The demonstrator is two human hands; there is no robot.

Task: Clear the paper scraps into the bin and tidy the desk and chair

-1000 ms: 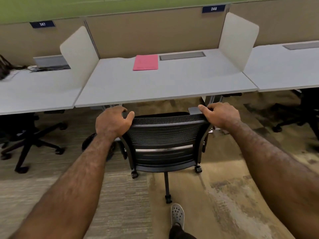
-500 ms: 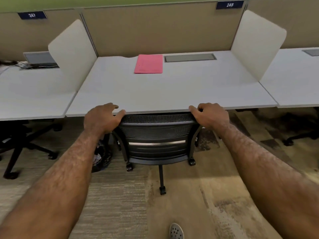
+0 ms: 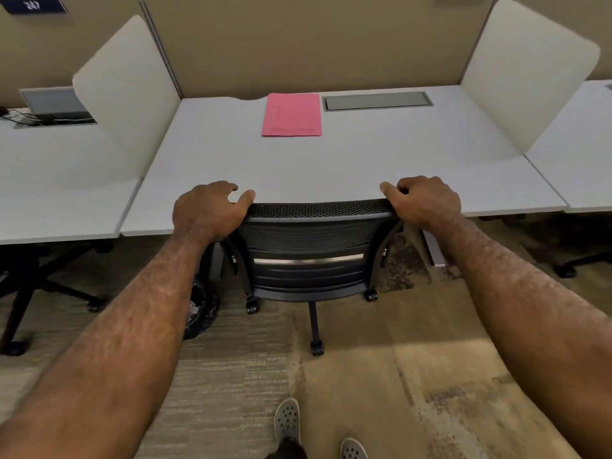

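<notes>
A black mesh-backed office chair (image 3: pixel 311 253) stands tucked under the white desk (image 3: pixel 331 167), its top rail touching the desk's front edge. My left hand (image 3: pixel 208 210) grips the left corner of the chair's back. My right hand (image 3: pixel 424 202) grips the right corner. A pink folder (image 3: pixel 292 114) lies flat at the back middle of the desk. A black bin (image 3: pixel 200 309) with light scraps inside sits on the floor under the desk's left side, partly hidden by my left forearm.
White privacy screens (image 3: pixel 127 94) stand at both sides of the desk. A grey cable cover (image 3: pixel 377 101) is set into the desk's back. Another chair's base (image 3: pixel 33 293) is at the left, and one (image 3: pixel 576 263) at the right. My feet (image 3: pixel 288 422) stand on carpet.
The chair has rolled forward under the desk with both hands on its back. I have stepped closer, so the desk fills more of the view.
</notes>
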